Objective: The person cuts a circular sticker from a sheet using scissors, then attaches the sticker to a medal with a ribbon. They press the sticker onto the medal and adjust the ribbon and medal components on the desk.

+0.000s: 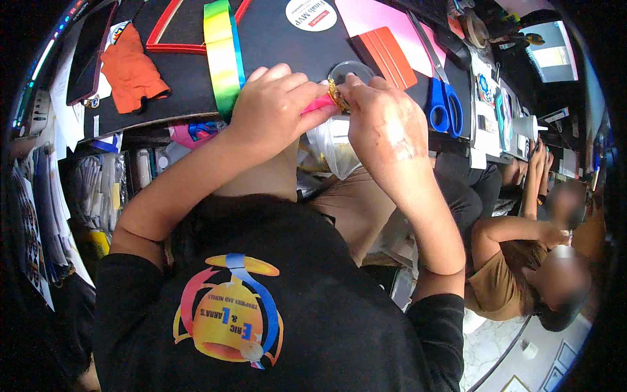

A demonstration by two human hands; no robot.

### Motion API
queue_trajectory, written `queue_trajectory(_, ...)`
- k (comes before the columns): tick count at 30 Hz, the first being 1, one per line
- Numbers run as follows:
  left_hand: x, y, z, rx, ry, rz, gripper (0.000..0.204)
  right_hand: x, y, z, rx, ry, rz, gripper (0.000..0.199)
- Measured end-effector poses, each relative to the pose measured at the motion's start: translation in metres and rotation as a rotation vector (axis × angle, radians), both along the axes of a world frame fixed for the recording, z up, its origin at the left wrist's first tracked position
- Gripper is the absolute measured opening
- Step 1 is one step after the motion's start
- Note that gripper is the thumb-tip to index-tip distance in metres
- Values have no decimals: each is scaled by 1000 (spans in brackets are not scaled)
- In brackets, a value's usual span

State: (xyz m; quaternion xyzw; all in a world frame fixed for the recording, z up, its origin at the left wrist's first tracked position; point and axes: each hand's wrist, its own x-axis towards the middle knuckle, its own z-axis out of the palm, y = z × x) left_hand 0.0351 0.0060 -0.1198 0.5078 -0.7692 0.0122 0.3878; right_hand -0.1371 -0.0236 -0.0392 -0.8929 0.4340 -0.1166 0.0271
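Observation:
My left hand (273,108) is closed at the desk's near edge, with a bright pink strip (318,104) pinched between thumb and fingers. From the strip's end protrudes a small gold ornate piece (337,96), seen edge-on, perhaps a medal. My right hand (386,121) meets it from the other side, fingertips closed on the gold piece. Just beyond those fingertips lies a clear round dish or disc (356,68), partly covered by the hand. A yellow, green and blue ribbon (221,49) runs over the desk and passes behind my left hand.
Blue-handled scissors (445,108), a red-orange scraper (385,57) and pink paper (366,16) lie right. Orange cloth (130,70), a phone (93,52) and a red frame (171,26) lie left. A plastic bag (333,147) hangs below the edge. Two people (499,274) sit at right.

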Motion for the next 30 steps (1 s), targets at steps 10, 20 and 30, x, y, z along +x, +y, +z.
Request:
queue_trajectory(10, 0, 1, 0, -8, 5, -10, 32, -8, -16, 5, 30, 40, 152, 17)
queue_trajectory(20, 0, 1, -2, -29, -3, -6, 36, -20, -36, 10, 38, 57, 325, 21)
queue_trajectory(30, 0, 1, -2, 4, -20, 8, 33, -24, -42, 10, 33, 8, 409, 23)
